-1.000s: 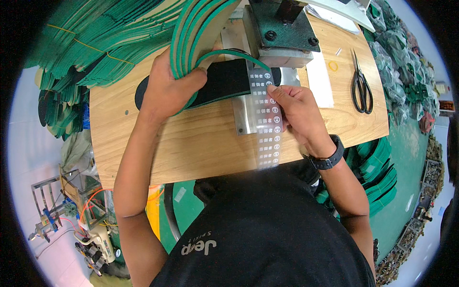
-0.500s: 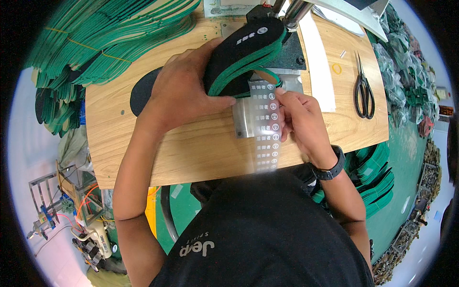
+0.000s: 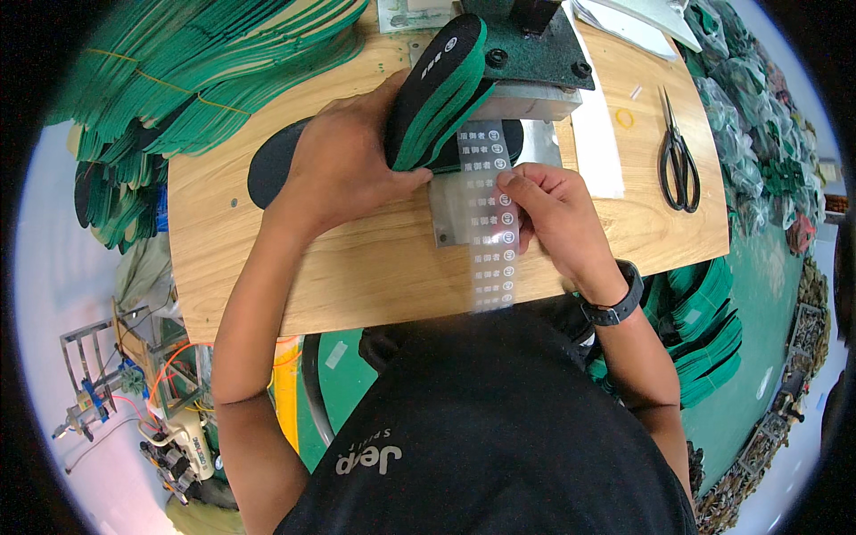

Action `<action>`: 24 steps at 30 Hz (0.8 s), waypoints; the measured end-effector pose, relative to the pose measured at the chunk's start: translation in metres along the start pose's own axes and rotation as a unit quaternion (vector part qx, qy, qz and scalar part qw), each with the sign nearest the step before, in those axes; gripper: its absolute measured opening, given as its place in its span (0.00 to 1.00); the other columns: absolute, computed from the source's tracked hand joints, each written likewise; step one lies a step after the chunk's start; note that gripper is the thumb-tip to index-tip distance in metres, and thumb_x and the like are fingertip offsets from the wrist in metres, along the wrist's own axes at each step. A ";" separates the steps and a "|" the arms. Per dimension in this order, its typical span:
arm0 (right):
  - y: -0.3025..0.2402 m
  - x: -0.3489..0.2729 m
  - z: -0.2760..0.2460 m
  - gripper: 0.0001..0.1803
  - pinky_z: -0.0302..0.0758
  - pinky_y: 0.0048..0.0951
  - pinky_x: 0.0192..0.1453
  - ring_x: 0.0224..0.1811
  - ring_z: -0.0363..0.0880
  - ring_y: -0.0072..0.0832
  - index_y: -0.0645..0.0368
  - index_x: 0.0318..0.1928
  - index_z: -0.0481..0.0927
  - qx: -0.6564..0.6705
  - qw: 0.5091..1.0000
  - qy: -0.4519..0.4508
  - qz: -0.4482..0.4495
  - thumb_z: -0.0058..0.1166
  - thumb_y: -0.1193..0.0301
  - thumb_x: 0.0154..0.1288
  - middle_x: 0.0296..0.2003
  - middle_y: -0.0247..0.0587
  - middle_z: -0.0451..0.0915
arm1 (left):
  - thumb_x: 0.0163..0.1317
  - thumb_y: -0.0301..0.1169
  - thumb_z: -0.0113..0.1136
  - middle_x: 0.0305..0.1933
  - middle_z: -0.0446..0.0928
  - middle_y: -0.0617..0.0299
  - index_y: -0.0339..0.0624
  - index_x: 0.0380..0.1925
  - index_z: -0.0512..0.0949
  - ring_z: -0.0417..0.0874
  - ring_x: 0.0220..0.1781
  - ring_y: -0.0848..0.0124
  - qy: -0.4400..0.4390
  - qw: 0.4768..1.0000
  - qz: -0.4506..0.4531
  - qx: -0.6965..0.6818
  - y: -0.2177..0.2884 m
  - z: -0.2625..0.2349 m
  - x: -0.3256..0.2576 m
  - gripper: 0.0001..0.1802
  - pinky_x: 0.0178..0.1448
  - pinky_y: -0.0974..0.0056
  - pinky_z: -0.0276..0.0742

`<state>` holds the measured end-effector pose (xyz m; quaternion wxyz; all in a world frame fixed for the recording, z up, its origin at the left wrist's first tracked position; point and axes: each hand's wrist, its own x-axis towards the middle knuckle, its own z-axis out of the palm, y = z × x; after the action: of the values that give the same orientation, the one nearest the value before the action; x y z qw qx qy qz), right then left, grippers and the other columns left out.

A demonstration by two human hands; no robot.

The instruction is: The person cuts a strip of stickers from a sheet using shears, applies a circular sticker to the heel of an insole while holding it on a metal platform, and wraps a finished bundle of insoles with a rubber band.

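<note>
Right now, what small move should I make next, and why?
I'd probably slide your right hand down the clear strip, toward you: its fingers pinch the edge near the metal block. The strip already crosses the flat black insole, and your left hand holds the raised insoles.

From the wearer's own head, a wide fisheye camera looks steeply down past a black shirt [image 3: 499, 428] onto the wooden desk [image 3: 366, 276], near enough that the left grip [image 3: 343, 160] and right grip [image 3: 560, 212] sit large mid-frame, while the curved, dark-cornered edge of view reaches the green floor [image 3: 753, 308] at right.
</note>
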<state>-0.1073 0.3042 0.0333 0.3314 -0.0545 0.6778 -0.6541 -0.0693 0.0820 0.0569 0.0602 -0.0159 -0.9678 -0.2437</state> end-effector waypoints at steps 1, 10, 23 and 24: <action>0.000 0.000 -0.001 0.15 0.69 0.18 0.17 0.15 0.73 0.18 0.64 0.27 0.77 0.003 1.000 -0.003 -0.003 0.49 0.66 0.67 0.17 0.35 0.76 | 0.37 0.41 0.74 0.43 0.78 0.43 0.44 0.61 0.67 0.78 0.46 0.46 -0.002 1.000 0.001 -0.003 0.000 0.000 0.001 0.47 0.51 0.52 0.74; -0.001 0.000 -0.005 0.15 0.69 0.17 0.16 0.15 0.74 0.18 0.64 0.28 0.78 0.010 0.999 -0.006 0.038 0.49 0.66 0.67 0.17 0.34 0.76 | 0.38 0.41 0.73 0.46 0.77 0.41 0.45 0.63 0.64 0.76 0.50 0.45 -0.007 1.000 0.016 0.005 -0.010 0.007 0.002 0.48 0.54 0.52 0.73; 0.000 -0.002 0.000 0.12 0.69 0.16 0.16 0.14 0.71 0.16 0.63 0.33 0.77 -0.020 1.000 0.011 0.006 0.47 0.68 0.70 0.18 0.33 0.75 | 0.39 0.43 0.73 0.42 0.79 0.42 0.43 0.58 0.70 0.79 0.45 0.45 0.004 1.000 0.010 -0.015 -0.004 0.001 0.003 0.43 0.50 0.52 0.75; 0.001 -0.006 -0.001 0.12 0.69 0.16 0.16 0.15 0.72 0.16 0.63 0.33 0.77 -0.026 0.999 0.029 -0.008 0.47 0.68 0.70 0.19 0.33 0.75 | 0.40 0.42 0.71 0.41 0.79 0.42 0.43 0.59 0.69 0.79 0.44 0.46 0.002 1.000 0.012 -0.008 -0.005 0.001 0.002 0.43 0.50 0.53 0.75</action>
<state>-0.1028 0.3081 0.0341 0.3050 -0.0498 0.7032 -0.6403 -0.0717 0.0780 0.0542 0.0651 -0.0274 -0.9654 -0.2509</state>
